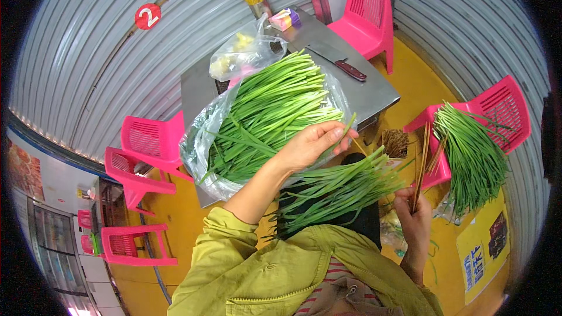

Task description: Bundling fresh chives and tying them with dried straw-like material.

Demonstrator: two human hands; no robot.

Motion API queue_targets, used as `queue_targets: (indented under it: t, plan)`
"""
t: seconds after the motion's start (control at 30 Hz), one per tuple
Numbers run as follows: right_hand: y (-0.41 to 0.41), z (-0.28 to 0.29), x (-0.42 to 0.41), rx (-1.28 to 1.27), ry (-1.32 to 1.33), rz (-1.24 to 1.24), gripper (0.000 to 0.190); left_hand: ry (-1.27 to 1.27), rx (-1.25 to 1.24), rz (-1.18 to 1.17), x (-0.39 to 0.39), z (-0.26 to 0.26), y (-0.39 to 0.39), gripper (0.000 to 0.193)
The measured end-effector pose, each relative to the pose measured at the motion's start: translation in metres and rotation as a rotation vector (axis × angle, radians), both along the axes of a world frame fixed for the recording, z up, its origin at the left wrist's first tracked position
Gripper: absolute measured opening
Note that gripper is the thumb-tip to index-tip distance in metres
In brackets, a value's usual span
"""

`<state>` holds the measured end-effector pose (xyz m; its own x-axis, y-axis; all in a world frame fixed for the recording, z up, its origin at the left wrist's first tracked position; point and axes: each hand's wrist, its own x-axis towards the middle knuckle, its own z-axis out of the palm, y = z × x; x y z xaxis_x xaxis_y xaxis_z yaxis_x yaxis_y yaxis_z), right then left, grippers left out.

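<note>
My left hand (318, 140) pinches a green garlic chive stalk (350, 123) between thumb and fingers, beside the table's front edge. A thin wooden stick (359, 145) shows just below those fingers; whether they grip it, I cannot tell. Several brown wooden skewers (420, 169) stand upright in my right hand (415, 213). Loose garlic chives (338, 188) lie across my lap between both hands, pale ends to the upper right. Beyond my left hand, a large heap of garlic chives (281, 101) fills an open clear plastic bag (197, 140) on the metal table (377, 92).
A cleaver (350, 70) with a dark red handle lies on the table behind the heap. Near it are a tissue box (284, 19) and a chopstick holder (259, 6). At right, a pink plastic chair (505, 114) bears more chives (476, 162). A box of skewers (395, 142) stands nearby.
</note>
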<state>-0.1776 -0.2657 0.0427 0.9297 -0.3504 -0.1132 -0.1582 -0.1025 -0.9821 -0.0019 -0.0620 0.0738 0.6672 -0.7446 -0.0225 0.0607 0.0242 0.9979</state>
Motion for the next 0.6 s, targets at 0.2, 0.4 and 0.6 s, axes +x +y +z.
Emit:
queue_targets:
  t: [0.2, 0.4, 0.6]
  plan:
    - [0.001, 0.001, -0.001, -0.005, 0.012, -0.004, 0.008, -0.04, 0.001, -0.011, -0.003, -0.001, -0.001, 0.035]
    - [0.001, 0.002, -0.003, 0.019, 0.014, -0.007, 0.007, -0.133, 0.062, 0.018, -0.011, -0.002, -0.005, 0.032]
    - [0.005, 0.005, 0.0, 0.017, -0.01, -0.014, 0.006, -0.508, 0.116, 0.027, -0.023, -0.011, -0.019, 0.027]
